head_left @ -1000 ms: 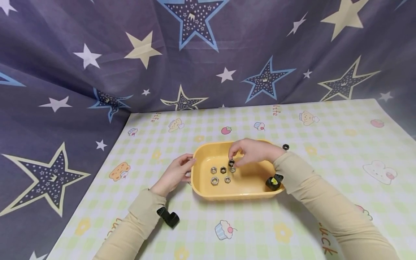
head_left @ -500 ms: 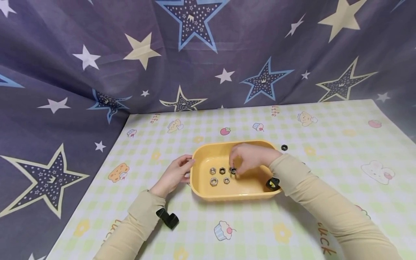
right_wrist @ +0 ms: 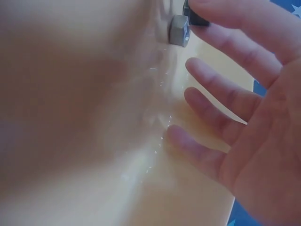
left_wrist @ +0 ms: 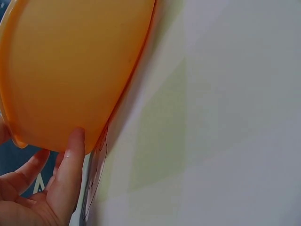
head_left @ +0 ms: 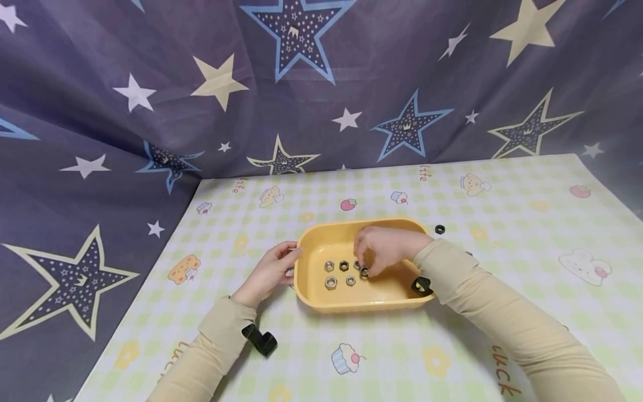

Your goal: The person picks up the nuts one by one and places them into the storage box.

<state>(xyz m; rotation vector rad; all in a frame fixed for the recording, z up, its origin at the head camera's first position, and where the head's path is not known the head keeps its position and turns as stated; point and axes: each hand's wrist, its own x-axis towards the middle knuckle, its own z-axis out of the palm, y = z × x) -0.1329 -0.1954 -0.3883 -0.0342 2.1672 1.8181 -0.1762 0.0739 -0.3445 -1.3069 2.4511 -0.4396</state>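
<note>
A yellow tray [head_left: 316, 306] stands on the table with several hex nuts inside. My left hand [head_left: 268, 271] holds its left end, with the thumb against the tray in the left wrist view. Inside the tray, my right hand [head_left: 387, 245] pinches a dark nut [head_left: 364, 272] between thumb and forefinger, low over the floor. Close beside it is a silver nut [right_wrist: 179, 31], partly covered by the fingers in the head view. To the left are a dark nut [head_left: 344, 266] and silver nuts, among them a larger silver nut [head_left: 330, 283] and a smaller silver nut [head_left: 350, 281].
One black nut [head_left: 440, 229] lies on the checked tablecloth [head_left: 402, 357] beyond the tray's right end. Small dark things peek out beside the right sleeve [head_left: 482, 296], mostly hidden. A star-patterned curtain [head_left: 321, 111] hangs behind the table.
My right hand has lowered the dark nut and brought it slightly nearer and right, past the silver nut, which now shows partly behind it. My left hand stays at the tray's end.
</note>
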